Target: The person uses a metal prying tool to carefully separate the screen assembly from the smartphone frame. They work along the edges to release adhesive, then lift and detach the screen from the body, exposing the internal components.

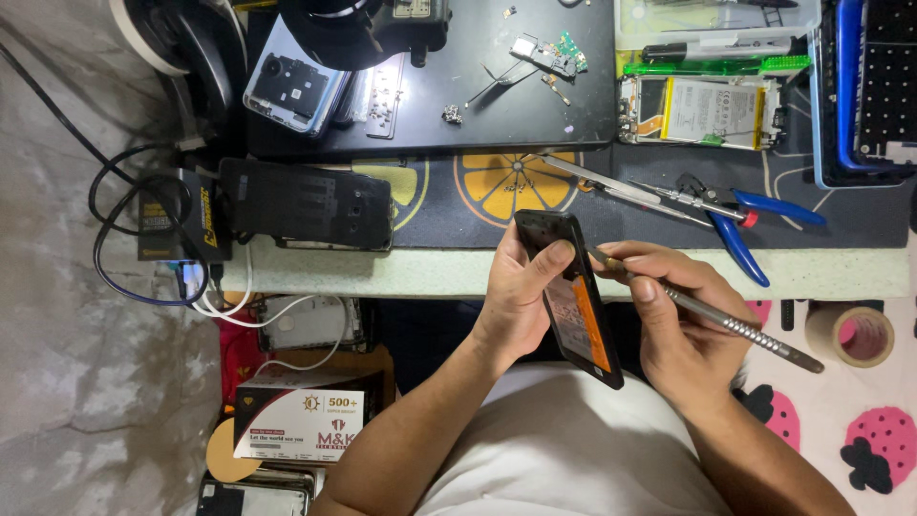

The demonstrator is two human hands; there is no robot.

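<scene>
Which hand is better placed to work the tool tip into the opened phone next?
Right. The right hand already grips the metal pry tool, tip at the opened phone's edge. The left hand is wrapped around the phone, steadying it.

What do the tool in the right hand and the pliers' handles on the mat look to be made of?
The tool in the right hand looks like bare metal: grey, dully shiny, with a ribbed grip. The pliers' handles seem coated in blue plastic or rubber, smooth and evenly coloured; which one is unclear. The left hand holds the opened phone.
</scene>
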